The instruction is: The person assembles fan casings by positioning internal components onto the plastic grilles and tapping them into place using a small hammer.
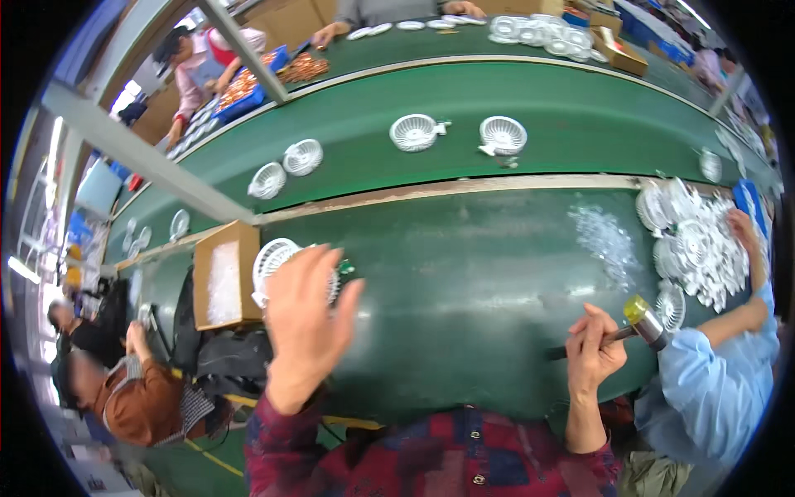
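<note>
In my right hand (595, 348) is a mallet (651, 325) with a dark handle, a metal head and a yellow face. Its head points right, toward the co-worker's blue sleeve. My left hand (306, 302) is raised with fingers stretched and thumb apart, over a round white ribbed plastic housing (277, 255). The hand hides much of that housing, so I cannot tell whether they touch. A small green piece (344, 267) shows just right of the fingers.
An open cardboard box (201, 286) stands left of my left hand. Small clear pieces (604, 244) lie at the right of the green bench. Beyond them a co-worker's hand (743, 228) reaches to a heap of white parts (704, 248). Similar housings (414, 132) sit on the green belt (356, 166) behind.
</note>
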Action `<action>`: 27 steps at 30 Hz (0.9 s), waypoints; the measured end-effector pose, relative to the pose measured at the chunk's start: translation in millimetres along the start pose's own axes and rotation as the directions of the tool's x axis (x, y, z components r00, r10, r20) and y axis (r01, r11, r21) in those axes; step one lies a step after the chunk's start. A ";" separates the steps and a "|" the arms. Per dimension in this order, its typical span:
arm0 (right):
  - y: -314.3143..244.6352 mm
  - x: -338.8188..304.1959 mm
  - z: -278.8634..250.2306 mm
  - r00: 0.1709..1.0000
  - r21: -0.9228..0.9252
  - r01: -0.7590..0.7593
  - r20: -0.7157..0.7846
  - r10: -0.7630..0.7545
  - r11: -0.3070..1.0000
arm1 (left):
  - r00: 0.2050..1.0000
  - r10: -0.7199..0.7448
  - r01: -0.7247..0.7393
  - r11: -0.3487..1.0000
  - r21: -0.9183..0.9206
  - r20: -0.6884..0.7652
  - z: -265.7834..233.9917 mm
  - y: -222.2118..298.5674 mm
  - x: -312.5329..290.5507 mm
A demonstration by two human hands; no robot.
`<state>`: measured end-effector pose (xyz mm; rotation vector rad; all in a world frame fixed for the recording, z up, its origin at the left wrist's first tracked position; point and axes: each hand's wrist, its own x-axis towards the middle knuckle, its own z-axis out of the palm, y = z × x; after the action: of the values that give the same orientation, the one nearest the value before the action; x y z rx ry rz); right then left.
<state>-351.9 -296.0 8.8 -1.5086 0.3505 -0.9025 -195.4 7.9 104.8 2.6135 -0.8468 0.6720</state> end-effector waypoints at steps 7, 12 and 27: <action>5.1 12.5 16.5 0.986 -0.252 0.118 0.143 -0.084 0.960 | 0.999 0.034 -0.044 0.920 0.389 0.032 -12.1 -104.3 -51.5; 16.7 12.7 4.9 0.986 -0.181 0.141 0.109 -0.123 0.973 | 0.989 -0.107 0.079 0.967 0.242 0.105 29.1 -122.3 -49.5; 2.8 10.6 23.3 0.952 -0.124 -0.109 0.273 0.139 0.986 | 0.834 -0.173 0.099 0.981 -0.166 -0.523 -24.6 17.7 -9.8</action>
<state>-327.8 -287.5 11.7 -1.6694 0.2853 -0.5666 -221.6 9.2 122.9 2.1603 -0.5013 1.1841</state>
